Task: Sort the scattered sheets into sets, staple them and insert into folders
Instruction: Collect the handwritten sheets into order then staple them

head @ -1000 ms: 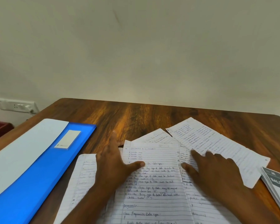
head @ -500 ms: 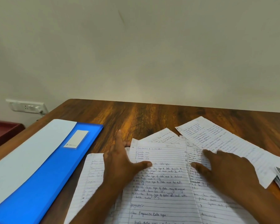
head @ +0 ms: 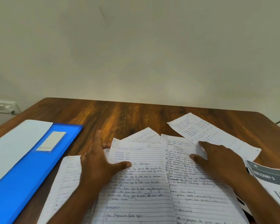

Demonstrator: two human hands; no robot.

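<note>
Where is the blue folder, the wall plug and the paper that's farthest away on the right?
blue folder (head: pixel 27 172), head view, bare cover below its white label.
wall plug (head: pixel 2 106), head view, middle of the white plate.
farthest right paper (head: pixel 217 135), head view, middle of the sheet.

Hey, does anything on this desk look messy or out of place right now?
Yes. The handwritten sheets lie fanned and overlapping at different angles, not squared into sets; one sheet juts off diagonally to the right. Both the left hand and right hand rest flat on them. The blue folder lies neatly apart.
</note>
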